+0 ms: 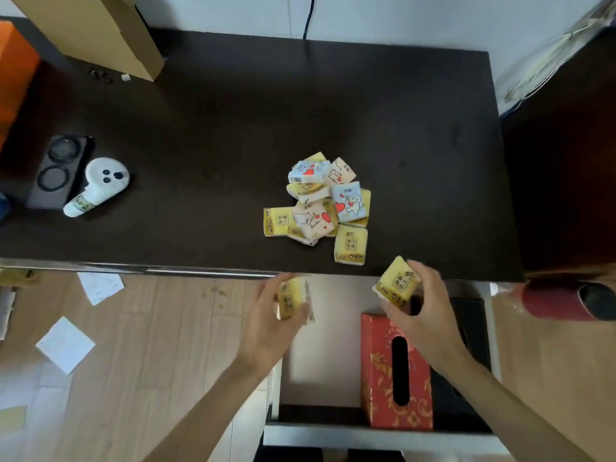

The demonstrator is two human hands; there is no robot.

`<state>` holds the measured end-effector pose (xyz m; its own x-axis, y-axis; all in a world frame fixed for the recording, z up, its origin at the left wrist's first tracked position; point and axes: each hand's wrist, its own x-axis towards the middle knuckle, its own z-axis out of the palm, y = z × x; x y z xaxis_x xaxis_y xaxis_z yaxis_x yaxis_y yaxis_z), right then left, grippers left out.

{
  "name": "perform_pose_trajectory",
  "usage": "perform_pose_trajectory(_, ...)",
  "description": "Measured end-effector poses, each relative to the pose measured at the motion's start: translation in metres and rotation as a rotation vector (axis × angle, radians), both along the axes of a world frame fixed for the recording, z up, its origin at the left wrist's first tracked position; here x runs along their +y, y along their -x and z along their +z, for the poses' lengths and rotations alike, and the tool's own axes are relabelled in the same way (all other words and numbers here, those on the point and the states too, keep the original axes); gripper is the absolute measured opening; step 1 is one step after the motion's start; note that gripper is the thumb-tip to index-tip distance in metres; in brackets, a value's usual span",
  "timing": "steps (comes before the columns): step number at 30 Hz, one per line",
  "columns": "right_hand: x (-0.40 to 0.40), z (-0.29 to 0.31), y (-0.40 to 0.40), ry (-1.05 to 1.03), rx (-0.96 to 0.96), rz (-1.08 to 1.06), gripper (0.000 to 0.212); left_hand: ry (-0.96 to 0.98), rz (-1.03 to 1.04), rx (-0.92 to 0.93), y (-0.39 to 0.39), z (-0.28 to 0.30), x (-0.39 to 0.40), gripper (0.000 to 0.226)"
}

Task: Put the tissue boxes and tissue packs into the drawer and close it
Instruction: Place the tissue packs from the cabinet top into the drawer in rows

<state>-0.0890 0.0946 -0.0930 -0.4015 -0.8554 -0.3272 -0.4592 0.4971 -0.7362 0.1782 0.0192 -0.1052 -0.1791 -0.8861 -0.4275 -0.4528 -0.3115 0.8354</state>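
A heap of several small tissue packs, yellow ones and white ones with red hearts, lies on the dark desk near its front edge. Below the edge a white drawer stands pulled out. Inside it a red tissue box with gold patterns lies flat, and a black box sits to its right. My left hand grips a yellow tissue pack over the drawer's left part. My right hand holds another yellow tissue pack above the red box.
A white controller and a dark phone case lie on the desk at the left. A cardboard box stands at the back left. Paper sheets lie on the wooden floor. A red cylinder sits at the right.
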Motion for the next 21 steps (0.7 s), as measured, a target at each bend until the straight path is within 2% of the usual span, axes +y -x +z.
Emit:
perform_pose_trajectory(5, 0.040, -0.028, -0.015, -0.093, 0.009, 0.216, 0.076, -0.042, -0.243, -0.108, 0.018, -0.033, 0.035, 0.057)
perform_pose_trajectory(11, 0.023, -0.079, -0.020, -0.112, 0.087, 0.396, 0.077, 0.224, -0.510, -0.484, 0.056, -0.087, 0.013, 0.047)
perform_pose_trajectory(13, 0.011, -0.100, -0.014, -0.145, 0.102, 0.440, 0.078, 0.188, -0.538, -0.538, 0.063, -0.105, 0.007, 0.042)
perform_pose_trajectory(16, -0.003, -0.122, -0.002, -0.180, 0.173, 0.487, 0.082, 0.160, -0.567, -0.620, 0.069, -0.122, 0.007, 0.050)
perform_pose_trajectory(19, -0.010, -0.128, 0.003, -0.188, 0.191, 0.508, 0.089, 0.243, -0.616, -0.665, 0.068, -0.128, 0.009, 0.058)
perform_pose_trajectory(21, -0.009, -0.131, 0.003, -0.172, 0.184, 0.508, 0.087, 0.378, -0.667, -0.704, 0.063, -0.129, 0.011, 0.063)
